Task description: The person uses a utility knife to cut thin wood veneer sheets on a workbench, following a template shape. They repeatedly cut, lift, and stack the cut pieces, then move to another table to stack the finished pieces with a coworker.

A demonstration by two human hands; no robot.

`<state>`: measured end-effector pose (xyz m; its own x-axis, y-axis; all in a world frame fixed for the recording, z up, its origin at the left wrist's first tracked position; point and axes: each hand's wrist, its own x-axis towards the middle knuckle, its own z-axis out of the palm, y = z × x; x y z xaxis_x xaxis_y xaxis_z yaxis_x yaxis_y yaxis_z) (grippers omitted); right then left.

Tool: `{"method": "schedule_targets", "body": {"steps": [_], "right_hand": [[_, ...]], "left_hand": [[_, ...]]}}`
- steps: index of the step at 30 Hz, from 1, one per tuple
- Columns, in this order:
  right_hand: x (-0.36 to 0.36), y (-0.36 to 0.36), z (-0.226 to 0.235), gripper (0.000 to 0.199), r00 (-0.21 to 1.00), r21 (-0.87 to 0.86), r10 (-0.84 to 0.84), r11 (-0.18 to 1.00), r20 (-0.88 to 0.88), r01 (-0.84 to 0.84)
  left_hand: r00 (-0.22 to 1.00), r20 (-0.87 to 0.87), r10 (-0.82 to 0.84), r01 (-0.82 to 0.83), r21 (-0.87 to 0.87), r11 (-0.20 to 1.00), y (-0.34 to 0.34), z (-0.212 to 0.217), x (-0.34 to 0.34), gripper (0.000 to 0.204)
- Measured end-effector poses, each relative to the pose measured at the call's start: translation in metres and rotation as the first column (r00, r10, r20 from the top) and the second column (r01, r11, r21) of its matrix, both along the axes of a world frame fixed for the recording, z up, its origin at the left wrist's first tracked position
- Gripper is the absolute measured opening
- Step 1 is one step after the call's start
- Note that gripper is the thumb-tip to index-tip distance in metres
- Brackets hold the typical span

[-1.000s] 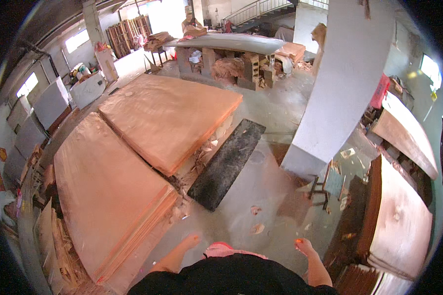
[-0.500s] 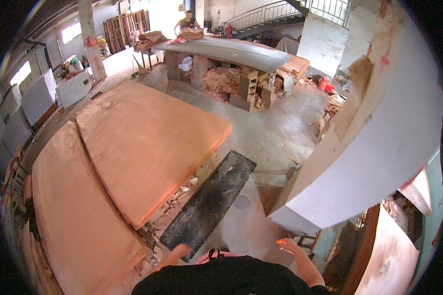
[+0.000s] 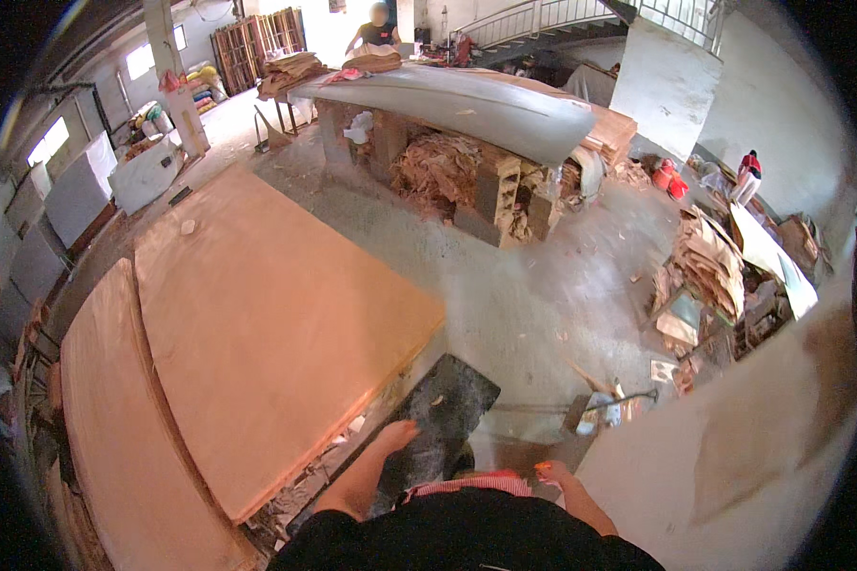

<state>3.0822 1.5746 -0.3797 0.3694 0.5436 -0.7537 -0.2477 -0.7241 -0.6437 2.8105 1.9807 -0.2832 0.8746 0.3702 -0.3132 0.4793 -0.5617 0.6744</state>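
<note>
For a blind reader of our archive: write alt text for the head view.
Seen from above, a person's left hand hangs over a dark mat on a concrete workshop floor, the right hand empty beside a pale sheet. Two stacks of large reddish veneer sheets lie to the left; another person stands at a far workbench.

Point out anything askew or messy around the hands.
The upper veneer stack lies skewed across the lower stack, edges not aligned. Torn scraps litter the floor near the left hand. The right hand hangs empty.
</note>
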Motion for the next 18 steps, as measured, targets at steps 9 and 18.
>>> {"method": "schedule_targets", "body": {"steps": [9, 18], "right_hand": [[0.219, 0.243, 0.095, 0.026, 0.979, 0.042, 0.118, 0.991, 0.169, -0.126], [0.435, 0.375, 0.094, 0.029, 0.94, -0.171, 0.33, 0.935, 0.088, -0.312]], "left_hand": [[0.613, -0.571, 0.546, -0.65, 0.028, 0.759, 0.076, -0.087, -0.067, 0.034], [0.839, -0.332, 0.432, -0.499, -0.153, 0.853, 0.264, -0.117, 0.286, 0.04]]}}
